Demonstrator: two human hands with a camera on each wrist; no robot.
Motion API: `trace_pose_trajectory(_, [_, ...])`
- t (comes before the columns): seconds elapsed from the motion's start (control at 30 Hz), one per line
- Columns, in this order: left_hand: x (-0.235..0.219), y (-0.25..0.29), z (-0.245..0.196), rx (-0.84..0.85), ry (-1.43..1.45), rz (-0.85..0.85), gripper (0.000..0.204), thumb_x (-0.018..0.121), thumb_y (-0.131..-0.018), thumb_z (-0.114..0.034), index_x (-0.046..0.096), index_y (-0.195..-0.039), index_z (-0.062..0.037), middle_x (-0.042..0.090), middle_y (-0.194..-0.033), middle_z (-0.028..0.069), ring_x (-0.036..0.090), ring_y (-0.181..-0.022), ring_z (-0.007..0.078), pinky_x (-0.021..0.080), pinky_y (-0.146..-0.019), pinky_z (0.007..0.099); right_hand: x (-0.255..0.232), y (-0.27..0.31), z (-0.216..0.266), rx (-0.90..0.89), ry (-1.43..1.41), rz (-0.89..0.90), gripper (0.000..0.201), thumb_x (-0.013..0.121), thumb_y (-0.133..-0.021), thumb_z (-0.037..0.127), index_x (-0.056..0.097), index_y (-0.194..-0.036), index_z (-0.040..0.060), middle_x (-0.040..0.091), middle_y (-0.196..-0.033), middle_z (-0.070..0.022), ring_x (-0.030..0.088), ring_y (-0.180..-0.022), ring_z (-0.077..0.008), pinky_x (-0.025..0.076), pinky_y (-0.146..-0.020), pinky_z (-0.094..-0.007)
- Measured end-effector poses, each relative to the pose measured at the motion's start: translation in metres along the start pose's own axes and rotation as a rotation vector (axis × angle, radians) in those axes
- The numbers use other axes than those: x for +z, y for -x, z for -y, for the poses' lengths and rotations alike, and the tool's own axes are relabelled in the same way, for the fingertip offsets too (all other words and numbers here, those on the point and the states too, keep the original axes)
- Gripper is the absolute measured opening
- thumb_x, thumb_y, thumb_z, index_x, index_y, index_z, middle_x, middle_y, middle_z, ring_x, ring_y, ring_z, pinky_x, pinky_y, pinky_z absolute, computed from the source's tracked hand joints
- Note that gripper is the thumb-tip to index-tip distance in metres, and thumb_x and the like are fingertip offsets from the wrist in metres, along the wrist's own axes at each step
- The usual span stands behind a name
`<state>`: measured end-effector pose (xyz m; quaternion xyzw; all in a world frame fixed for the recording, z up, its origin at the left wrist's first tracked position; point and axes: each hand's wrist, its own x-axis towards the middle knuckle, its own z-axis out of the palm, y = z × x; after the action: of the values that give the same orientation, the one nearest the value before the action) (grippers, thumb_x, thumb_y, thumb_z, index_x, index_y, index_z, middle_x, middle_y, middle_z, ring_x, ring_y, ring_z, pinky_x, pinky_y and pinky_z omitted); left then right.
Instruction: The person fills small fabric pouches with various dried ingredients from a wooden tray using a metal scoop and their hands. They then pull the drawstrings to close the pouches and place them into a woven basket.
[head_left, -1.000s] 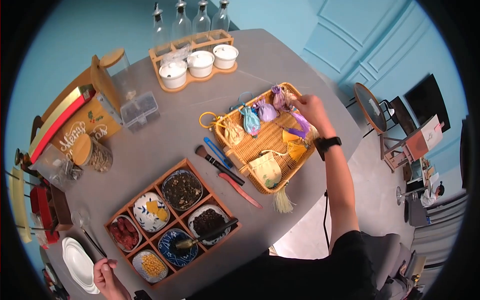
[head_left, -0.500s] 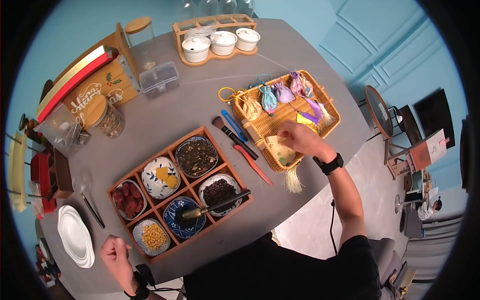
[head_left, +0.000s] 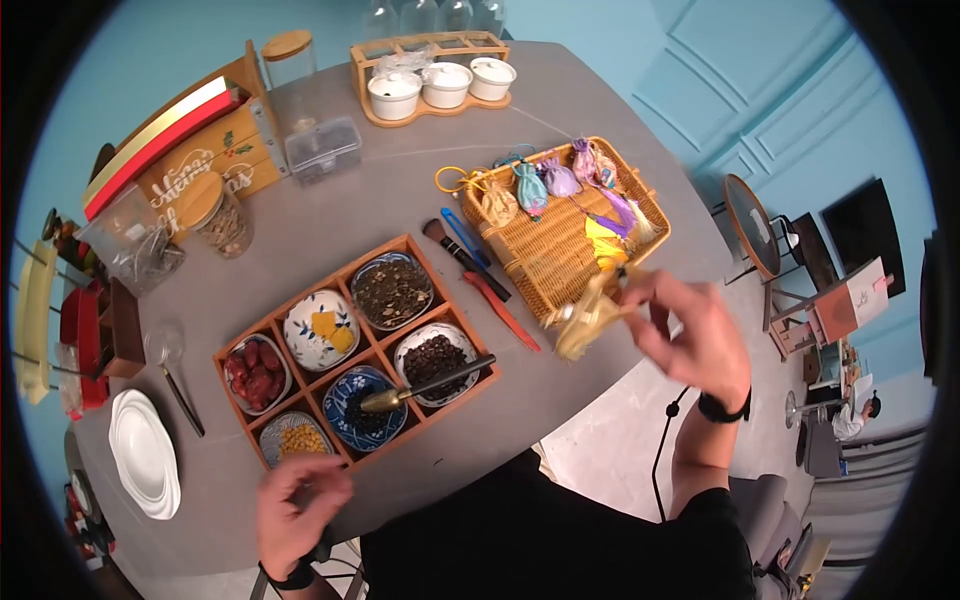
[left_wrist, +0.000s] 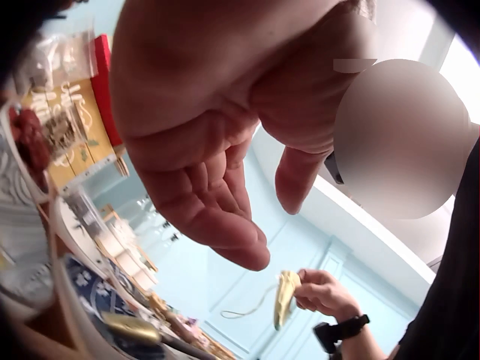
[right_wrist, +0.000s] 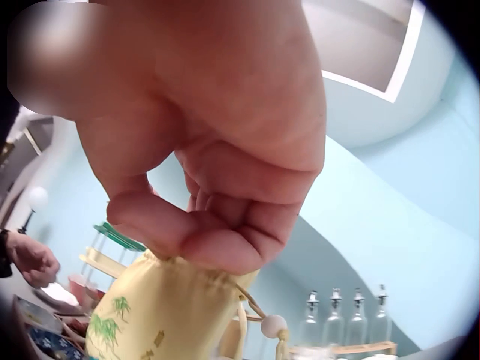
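Pinched between thumb and fingers of my right hand (head_left: 690,335), a pale yellow drawstring pouch (head_left: 588,318) hangs in the air by the wicker basket's near corner. In the right wrist view the pouch (right_wrist: 165,307) shows green printed leaves and a cord with a round bead (right_wrist: 274,325). My left hand (head_left: 298,508) is raised over the near-left corner of the divided wooden box (head_left: 395,430), its fingers loosely bent with nothing in them. The wicker basket (head_left: 545,255) holds several small pouches and tassels.
Left of the basket lie a brush (head_left: 462,255), a blue cutter (head_left: 465,238) and a red tool (head_left: 505,312). A white dish (head_left: 145,455) and a spoon (head_left: 182,400) are at the left. Lidded white pots (head_left: 447,86) stand at the back.
The right hand has picked up the yellow pouch and moved it out of the basket toward the body. My left hand has moved right, to the box's near corner.
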<state>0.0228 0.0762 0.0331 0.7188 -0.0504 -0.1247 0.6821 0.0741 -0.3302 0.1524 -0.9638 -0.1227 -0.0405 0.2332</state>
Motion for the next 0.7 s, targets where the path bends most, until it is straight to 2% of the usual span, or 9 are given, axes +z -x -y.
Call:
trace_pose_trajectory(0.07, [0.007,-0.011,-0.011,0.028,-0.017,0.285,0.049,0.077,-0.079,-0.001,0.06,-0.125,-0.0009,0.068,-0.103,0.009,0.066,-0.088,0.0147,0.053,-0.08,0.0276,0.015,-0.004,0.03,-0.257,-0.115,-0.022,0.016,0.066,-0.078,0.0,0.064,-0.093,0.0045,0.064,-0.075,-0.0084,0.062,-0.057,-0.025,0.05,-0.054,-0.0347])
trace_pose_trajectory(0.2, [0.036,-0.026,-0.028,0.15,-0.135,0.408,0.08,0.085,-0.077,-0.023,0.044,-0.142,-0.0027,0.059,-0.126,0.0131,0.058,-0.114,0.0253,0.049,-0.096,0.0355,0.062,-0.013,0.076,-0.619,-0.233,0.113,0.017,0.067,-0.078,-0.001,0.061,-0.094,0.0026,0.062,-0.072,-0.0093,0.058,-0.053,-0.0277,0.048,-0.051,-0.0359])
trace_pose_trajectory(0.27, [0.04,-0.022,-0.022,0.161,-0.131,0.361,0.082,0.086,-0.076,-0.026,0.043,-0.141,-0.0014,0.059,-0.124,0.0128,0.057,-0.112,0.025,0.048,-0.095,0.0354,0.087,-0.017,0.093,-0.704,-0.304,0.142,0.02,0.068,-0.077,-0.001,0.059,-0.095,0.0026,0.059,-0.068,-0.0084,0.055,-0.05,-0.0276,0.046,-0.049,-0.0354])
trace_pose_trajectory(0.33, [0.032,-0.015,-0.009,0.175,-0.127,0.324,0.084,0.086,-0.075,-0.03,0.042,-0.14,-0.0002,0.059,-0.121,0.0126,0.057,-0.11,0.0246,0.047,-0.095,0.0352,0.107,-0.019,0.105,-0.738,-0.364,0.298,0.025,0.068,-0.076,-0.002,0.06,-0.099,0.0024,0.067,-0.08,-0.0094,0.062,-0.056,-0.029,0.051,-0.051,-0.0353])
trace_pose_trajectory(0.37, [0.027,-0.011,0.0,0.117,-0.016,0.378,0.081,0.087,-0.074,-0.031,0.043,-0.135,0.0006,0.059,-0.118,0.012,0.056,-0.106,0.0233,0.046,-0.092,0.0344,0.12,-0.018,0.112,-0.742,-0.411,0.287,0.021,0.068,-0.079,0.0,0.055,-0.095,0.0034,0.058,-0.067,-0.0074,0.057,-0.052,-0.0293,0.046,-0.049,-0.0356])
trace_pose_trajectory(0.5, [0.003,0.008,0.009,-0.039,0.168,0.402,0.065,0.084,-0.076,-0.027,0.048,-0.124,-0.0009,0.057,-0.108,0.0101,0.053,-0.097,0.0196,0.043,-0.086,0.0328,0.156,-0.02,0.132,-0.749,-0.538,0.374,0.022,0.067,-0.082,0.001,0.058,-0.102,0.0022,0.062,-0.074,-0.0097,0.058,-0.056,-0.0304,0.047,-0.05,-0.0356])
trace_pose_trajectory(0.6, [-0.009,0.02,0.005,-0.037,0.127,0.375,0.058,0.081,-0.078,-0.022,0.05,-0.122,-0.0024,0.057,-0.102,0.0092,0.054,-0.09,0.02,0.045,-0.083,0.0329,0.175,-0.021,0.141,-0.748,-0.766,0.414,0.033,0.066,-0.084,0.0,0.06,-0.116,0.0007,0.065,-0.094,-0.0131,0.059,-0.058,-0.0274,0.048,-0.051,-0.0343])
trace_pose_trajectory(0.67, [-0.018,0.026,0.003,-0.135,-0.072,0.347,0.059,0.082,-0.078,-0.022,0.049,-0.123,-0.0021,0.057,-0.101,0.01,0.056,-0.088,0.0237,0.046,-0.082,0.0344,0.168,-0.021,0.146,-0.444,-0.916,0.726,0.046,0.067,-0.082,-0.003,0.062,-0.127,0.0028,0.064,-0.115,-0.014,0.064,-0.064,-0.0198,0.05,-0.053,-0.0335])
trace_pose_trajectory(0.7, [-0.022,0.028,0.003,-0.143,-0.162,0.332,0.063,0.083,-0.077,-0.024,0.048,-0.125,-0.0022,0.058,-0.102,0.0122,0.058,-0.089,0.0282,0.047,-0.081,0.0371,0.169,-0.021,0.147,-0.382,-0.971,0.765,0.05,0.066,-0.081,-0.005,0.061,-0.13,0.0014,0.06,-0.121,-0.013,0.06,-0.066,-0.0137,0.049,-0.055,-0.0295])
